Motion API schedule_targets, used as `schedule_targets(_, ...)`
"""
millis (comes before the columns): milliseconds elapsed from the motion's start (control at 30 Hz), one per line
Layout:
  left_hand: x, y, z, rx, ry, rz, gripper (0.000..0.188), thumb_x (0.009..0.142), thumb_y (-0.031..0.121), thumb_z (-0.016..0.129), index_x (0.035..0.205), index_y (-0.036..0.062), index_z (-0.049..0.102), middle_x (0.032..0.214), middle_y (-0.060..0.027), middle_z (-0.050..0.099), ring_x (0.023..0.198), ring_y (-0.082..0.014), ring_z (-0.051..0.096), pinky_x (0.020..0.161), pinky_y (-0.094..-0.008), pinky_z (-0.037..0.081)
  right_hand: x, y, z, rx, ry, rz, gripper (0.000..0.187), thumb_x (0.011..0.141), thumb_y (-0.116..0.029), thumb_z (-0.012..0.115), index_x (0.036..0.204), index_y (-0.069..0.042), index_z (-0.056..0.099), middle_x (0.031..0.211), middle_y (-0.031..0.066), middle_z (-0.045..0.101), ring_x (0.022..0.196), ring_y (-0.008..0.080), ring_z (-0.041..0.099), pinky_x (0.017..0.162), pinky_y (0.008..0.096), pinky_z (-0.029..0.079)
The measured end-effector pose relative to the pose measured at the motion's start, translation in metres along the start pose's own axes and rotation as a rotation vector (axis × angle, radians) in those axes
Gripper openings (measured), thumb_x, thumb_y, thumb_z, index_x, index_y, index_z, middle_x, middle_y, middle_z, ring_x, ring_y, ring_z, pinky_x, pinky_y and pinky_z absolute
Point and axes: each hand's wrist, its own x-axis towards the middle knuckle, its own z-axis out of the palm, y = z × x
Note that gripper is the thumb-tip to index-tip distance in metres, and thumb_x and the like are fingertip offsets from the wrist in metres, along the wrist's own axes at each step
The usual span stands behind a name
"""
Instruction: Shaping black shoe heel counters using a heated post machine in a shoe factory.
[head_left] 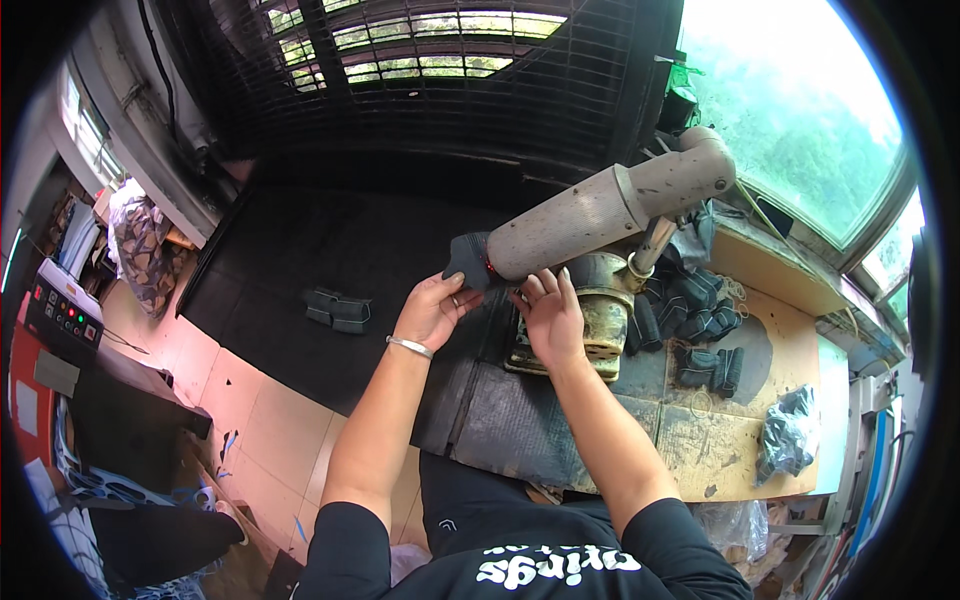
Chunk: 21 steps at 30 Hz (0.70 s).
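Between thumb and fingers, my left hand (436,308) pinches a dark grey fabric piece (466,258), which sits against the end of a worn grey cylindrical machine arm (580,215). A small red glow shows where the fabric meets the arm's end. Just below that end is my right hand (553,318), palm up with fingers apart and slightly curled, holding nothing that I can see. Behind it stands the machine's stained, cream-coloured base (606,325). A tied bundle of dark fabric pieces (338,311) lies on the black tabletop left of my hands.
Several dark tied bundles (690,308) are heaped right of the base on the cardboard-covered table (640,432). A clear plastic bag (788,435) with dark contents sits at the right edge. A black mesh screen (410,95) rises behind. At far left is a control panel (68,307) with buttons.
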Motion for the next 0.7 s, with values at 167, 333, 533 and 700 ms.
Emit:
schedule_targets(167,-0.010,-0.002,0.002,0.003,-0.005,-0.007,0.016,0.091,0.015,0.063,0.101,0.0035,0.064,0.102,-0.0099,0.068,0.099,-0.0234,0.064,0.096,-0.0418,0.047,-0.019,-0.004,0.010,-0.073,-0.057,0.000,0.062,0.101,-0.048,0.037,0.143,-0.004,0.037,0.129,0.0063,0.056,0.116,0.0175,0.048,0.103,0.0387,0.031)
schedule_targets(333,-0.017,-0.006,0.004,0.013,-0.014,-0.026,0.015,0.091,0.015,0.063,0.102,0.0041,0.064,0.104,-0.0101,0.068,0.099,-0.0229,0.064,0.097,-0.0418,0.047,-0.031,-0.004,0.008,-0.086,-0.037,-0.003,0.062,0.101,-0.048,0.035,0.145,-0.003,0.035,0.130,0.0075,0.056,0.119,0.0183,0.047,0.103,0.0380,0.030)
schedule_targets(533,-0.026,-0.011,0.006,0.024,-0.021,-0.053,0.024,0.090,0.014,0.062,0.111,0.0020,0.061,0.107,-0.0094,0.067,0.100,-0.0213,0.063,0.095,-0.0384,0.047,-0.047,-0.002,0.010,-0.047,-0.008,-0.004,0.058,0.101,-0.045,0.038,0.142,-0.004,0.041,0.119,0.0047,0.059,0.112,0.0171,0.050,0.101,0.0371,0.034)
schedule_targets(700,-0.026,-0.011,0.005,0.023,-0.007,-0.056,0.020,0.091,0.016,0.063,0.105,0.0022,0.063,0.107,-0.0108,0.068,0.102,-0.0230,0.063,0.097,-0.0415,0.047,-0.045,-0.002,0.006,-0.006,-0.024,0.011,0.057,0.101,-0.045,0.038,0.142,-0.005,0.042,0.118,0.0042,0.060,0.112,0.0177,0.051,0.101,0.0372,0.034)
